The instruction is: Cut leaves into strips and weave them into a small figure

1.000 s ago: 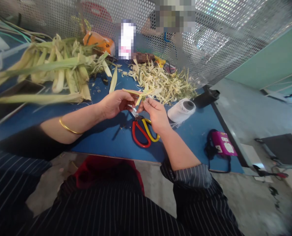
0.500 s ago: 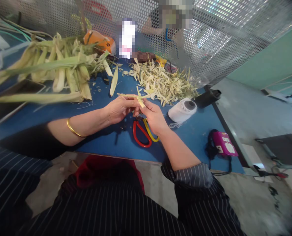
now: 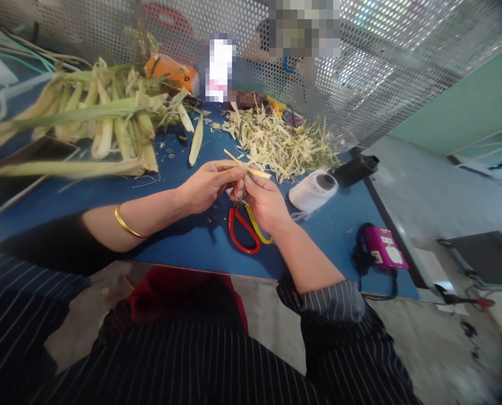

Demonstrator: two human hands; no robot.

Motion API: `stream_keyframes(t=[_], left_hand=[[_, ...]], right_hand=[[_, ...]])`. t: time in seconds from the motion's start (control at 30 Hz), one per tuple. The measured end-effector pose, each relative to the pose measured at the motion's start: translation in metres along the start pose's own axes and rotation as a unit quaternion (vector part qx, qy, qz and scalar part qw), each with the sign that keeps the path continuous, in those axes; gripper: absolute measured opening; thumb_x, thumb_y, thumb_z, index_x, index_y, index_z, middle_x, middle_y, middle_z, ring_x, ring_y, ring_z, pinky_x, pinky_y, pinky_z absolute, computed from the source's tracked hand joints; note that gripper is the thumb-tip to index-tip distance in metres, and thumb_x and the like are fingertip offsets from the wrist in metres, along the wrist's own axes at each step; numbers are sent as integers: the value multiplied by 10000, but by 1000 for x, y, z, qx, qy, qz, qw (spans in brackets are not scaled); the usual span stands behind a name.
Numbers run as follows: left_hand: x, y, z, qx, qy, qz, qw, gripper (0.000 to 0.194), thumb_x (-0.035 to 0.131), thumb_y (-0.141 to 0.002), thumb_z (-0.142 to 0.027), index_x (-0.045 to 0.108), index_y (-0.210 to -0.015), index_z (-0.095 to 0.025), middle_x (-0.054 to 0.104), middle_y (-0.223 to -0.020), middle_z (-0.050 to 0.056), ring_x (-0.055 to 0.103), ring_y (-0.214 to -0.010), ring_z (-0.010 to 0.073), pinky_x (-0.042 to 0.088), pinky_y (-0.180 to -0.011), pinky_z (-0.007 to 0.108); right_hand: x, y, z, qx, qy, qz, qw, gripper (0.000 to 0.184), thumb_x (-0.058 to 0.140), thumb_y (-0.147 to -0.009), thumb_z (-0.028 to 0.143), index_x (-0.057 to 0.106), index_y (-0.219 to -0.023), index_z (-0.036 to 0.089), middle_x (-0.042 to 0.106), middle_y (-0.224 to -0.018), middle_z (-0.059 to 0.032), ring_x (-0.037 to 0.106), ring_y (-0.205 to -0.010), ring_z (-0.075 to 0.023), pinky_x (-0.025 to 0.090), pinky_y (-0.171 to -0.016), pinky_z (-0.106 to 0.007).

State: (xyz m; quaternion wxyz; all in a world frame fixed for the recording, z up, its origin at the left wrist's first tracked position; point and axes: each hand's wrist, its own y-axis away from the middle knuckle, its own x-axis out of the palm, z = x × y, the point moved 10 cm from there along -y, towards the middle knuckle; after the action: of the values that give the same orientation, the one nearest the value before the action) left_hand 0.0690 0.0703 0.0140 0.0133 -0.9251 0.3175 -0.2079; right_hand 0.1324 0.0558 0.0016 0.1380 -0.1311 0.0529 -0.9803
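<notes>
Both my hands meet above the blue table, pinching narrow pale yellow-green leaf strips [image 3: 257, 172]. My left hand [image 3: 211, 183], fingers closed, grips the strips from the left. From the right, my right hand [image 3: 265, 197] holds them between thumb and fingers. The strips cross one another at the fingertips, and their inner ends are hidden by the fingers. Just below the hands lie scissors [image 3: 245, 236] with one red and one yellow handle; their blades are mostly covered. A heap of cut strips [image 3: 282, 140] sits beyond my right hand.
Long pale leaf stalks [image 3: 103, 121] are piled at the left, partly over a dark flat device [image 3: 27, 163]. A white thread cone [image 3: 312, 191] and a black cylinder [image 3: 358, 169] stand right of my hands. A purple box [image 3: 386, 247] lies near the right edge. Perforated metal mesh [image 3: 242, 34] closes the back.
The strips in my fingers have turned: the short end that pointed down toward me now points right. My hands have stayed nearly in place.
</notes>
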Motion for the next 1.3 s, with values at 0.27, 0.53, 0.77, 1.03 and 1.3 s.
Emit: stream_keyframes(t=[0.27, 0.53, 0.77, 1.03, 1.3], left_hand=[[-1, 3, -18, 89, -94, -23, 991, 212, 713, -778, -359, 716, -829, -153, 611, -680, 11, 515, -549, 84, 442, -554, 240], [-12, 0, -34, 132, -167, -52, 976, 276, 781, -697, -340, 730, -893, -152, 707, -915, 62, 644, -857, 170, 491, -802, 299], [-21, -2, -27, 115, -167, -59, 977, 268, 789, -683, -299, 720, -892, -147, 686, -825, 35, 623, -752, 135, 483, -738, 275], [-14, 2, -24, 87, -130, -67, 985, 201, 776, -700, -305, 715, -824, -159, 645, -699, 17, 593, -645, 125, 475, -678, 273], [-12, 4, -23, 99, -129, -77, 984, 185, 746, -734, -343, 695, -773, -170, 647, -794, 16, 571, -739, 117, 459, -728, 246]], right_hand=[[-8, 1, 4, -39, 124, -39, 991, 285, 561, -866, 455, 607, -726, 212, 588, -687, 13, 559, -655, -116, 477, -680, -293], [-36, 12, 54, -114, 250, -159, 948, 435, 430, -913, 524, 647, -718, 200, 640, -711, -15, 594, -703, -131, 486, -745, -314], [-5, 13, 48, -83, 327, -49, 940, 348, 522, -897, 451, 584, -674, 191, 565, -582, 29, 538, -577, -97, 443, -641, -265], [0, 12, 40, -83, 315, -32, 945, 360, 461, -922, 471, 561, -701, 204, 540, -589, 28, 525, -577, -105, 426, -631, -272], [9, 17, 48, -124, 415, -27, 901, 358, 408, -951, 335, 481, -623, 210, 503, -583, 12, 488, -593, -124, 368, -605, -281]])
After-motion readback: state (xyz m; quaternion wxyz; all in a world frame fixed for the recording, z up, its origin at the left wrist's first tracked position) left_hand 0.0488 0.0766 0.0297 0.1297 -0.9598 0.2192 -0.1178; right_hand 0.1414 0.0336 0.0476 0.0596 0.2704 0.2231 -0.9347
